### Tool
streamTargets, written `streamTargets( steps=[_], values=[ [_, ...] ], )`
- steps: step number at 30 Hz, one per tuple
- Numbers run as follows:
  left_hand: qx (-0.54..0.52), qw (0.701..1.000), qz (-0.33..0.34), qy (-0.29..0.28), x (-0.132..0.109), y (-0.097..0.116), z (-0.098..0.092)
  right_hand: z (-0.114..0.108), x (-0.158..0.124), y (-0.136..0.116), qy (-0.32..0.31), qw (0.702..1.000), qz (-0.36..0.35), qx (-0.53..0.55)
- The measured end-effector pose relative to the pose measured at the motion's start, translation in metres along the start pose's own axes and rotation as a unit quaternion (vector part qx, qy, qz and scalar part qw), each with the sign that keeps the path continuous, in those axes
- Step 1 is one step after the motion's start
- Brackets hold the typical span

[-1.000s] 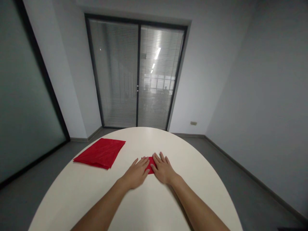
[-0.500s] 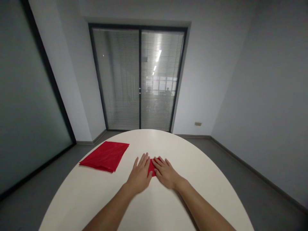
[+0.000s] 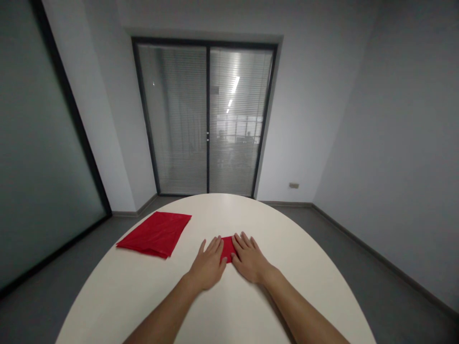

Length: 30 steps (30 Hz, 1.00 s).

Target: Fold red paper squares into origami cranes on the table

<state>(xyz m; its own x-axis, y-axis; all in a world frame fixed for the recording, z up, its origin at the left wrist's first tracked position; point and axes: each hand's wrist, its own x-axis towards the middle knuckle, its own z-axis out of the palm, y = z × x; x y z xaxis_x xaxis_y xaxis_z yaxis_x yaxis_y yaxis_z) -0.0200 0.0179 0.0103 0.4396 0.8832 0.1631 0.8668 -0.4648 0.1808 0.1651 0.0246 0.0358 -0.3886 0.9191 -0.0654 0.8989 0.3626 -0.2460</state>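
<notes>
A small folded red cloth [image 3: 227, 249] lies flat near the middle of the white round table. My left hand [image 3: 208, 265] rests over its left edge, fingers stretched forward. On the cloth's right edge lies my right hand [image 3: 250, 258], fingers extended and slightly spread. Both thumbs touch or hover at the near edge of the cloth; the side edges are hidden under my fingers. Neither hand is closed around anything.
To the left, a larger stack of red cloth sheets [image 3: 156, 234] lies near the edge of the white table [image 3: 287, 296]. Beyond the table stands a dark-framed glass door [image 3: 207, 114] with blinds. A frosted panel [image 3: 46, 157] is at the left.
My right hand has shifted a little to the right and the left fingertips have drawn slightly back. More of the small red cloth shows between them. The larger red stack stays put.
</notes>
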Motion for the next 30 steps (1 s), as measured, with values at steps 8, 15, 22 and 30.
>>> streamTargets(
  steps=[8,15,22,30],
  values=[
    [0.001,0.999,-0.031,0.011,0.002,0.005,-0.003,-0.005,-0.001,-0.001,-0.042,0.999,-0.004,0.009],
    [-0.02,0.998,-0.033,0.052,0.003,0.0,-0.001,0.003,0.005,0.013,-0.029,0.996,-0.083,0.021],
    [-0.058,0.992,-0.013,0.112,0.0,-0.004,0.001,0.004,0.007,0.028,0.061,0.991,-0.122,0.018],
    [-0.067,0.989,-0.007,0.133,-0.001,-0.007,-0.001,-0.005,0.005,0.021,0.131,0.97,-0.192,0.069]
  ],
)
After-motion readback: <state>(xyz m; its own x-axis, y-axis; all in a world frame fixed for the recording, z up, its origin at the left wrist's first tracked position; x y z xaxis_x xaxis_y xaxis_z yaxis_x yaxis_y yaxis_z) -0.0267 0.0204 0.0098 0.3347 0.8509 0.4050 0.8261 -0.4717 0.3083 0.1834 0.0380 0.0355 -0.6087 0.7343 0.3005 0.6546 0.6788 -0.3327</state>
